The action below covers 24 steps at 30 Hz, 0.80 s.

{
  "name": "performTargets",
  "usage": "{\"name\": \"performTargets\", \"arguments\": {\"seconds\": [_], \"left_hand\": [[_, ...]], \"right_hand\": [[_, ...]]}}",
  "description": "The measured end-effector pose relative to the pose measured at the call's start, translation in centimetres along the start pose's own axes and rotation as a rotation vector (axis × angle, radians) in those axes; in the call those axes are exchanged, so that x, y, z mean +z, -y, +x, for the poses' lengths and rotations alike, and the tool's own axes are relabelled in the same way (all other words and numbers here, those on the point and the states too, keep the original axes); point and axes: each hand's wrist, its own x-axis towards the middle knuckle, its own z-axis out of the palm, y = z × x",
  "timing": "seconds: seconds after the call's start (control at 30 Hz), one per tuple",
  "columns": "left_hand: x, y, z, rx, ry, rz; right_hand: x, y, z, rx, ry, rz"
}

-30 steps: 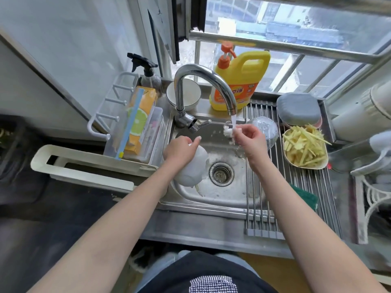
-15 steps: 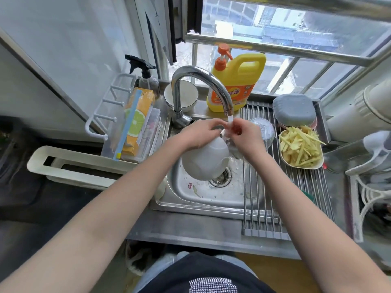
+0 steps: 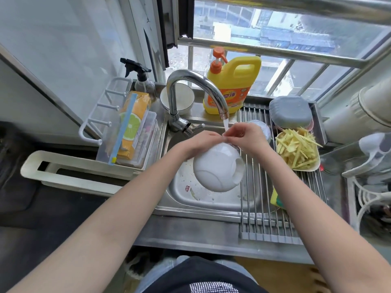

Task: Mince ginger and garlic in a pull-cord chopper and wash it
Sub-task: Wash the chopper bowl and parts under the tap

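White chopper lid (image 3: 218,168) over sink (image 3: 211,205), both hands gripping its top

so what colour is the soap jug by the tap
Yellow with an orange pump, clearest in the head view.

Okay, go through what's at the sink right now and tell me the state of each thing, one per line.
Faucet: running, stream falls onto the hands.
White chopper bowl: held tilted over the sink.
Left hand: grips the bowl's rim.
Right hand: pinches a small piece under the stream.
Plate of ginger strips: full, on the drying rack.
Detergent bottle: upright.
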Motion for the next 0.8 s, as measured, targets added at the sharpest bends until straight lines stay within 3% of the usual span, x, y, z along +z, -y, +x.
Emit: {"name": "performTargets", "arguments": {"seconds": [0.2, 0.43, 0.63, 0.73, 0.8], "left_hand": [[0.6, 1.1, -0.6, -0.080, -0.009, -0.148], [-0.4, 3.3, -2.4, -0.293, 0.328, -0.460], [1.0, 3.1, -2.0, -0.455, 0.218, -0.572], [1.5, 3.8, -1.8, -0.604, 0.093, -0.660], [1.7, 4.4, -2.3, -0.727, -0.048, -0.805]], "right_hand": [[0.5, -0.3, 0.6, 0.069, 0.069, 0.055], [2.1, -0.3, 1.5, 0.137, 0.331, 0.073], [3.4, 0.4, 3.3, 0.156, 0.395, 0.051], [4.2, 1.5, 5.4, 0.064, 0.297, -0.280], [5.1, 2.2, 6.4, 0.021, 0.301, -0.357]]}}
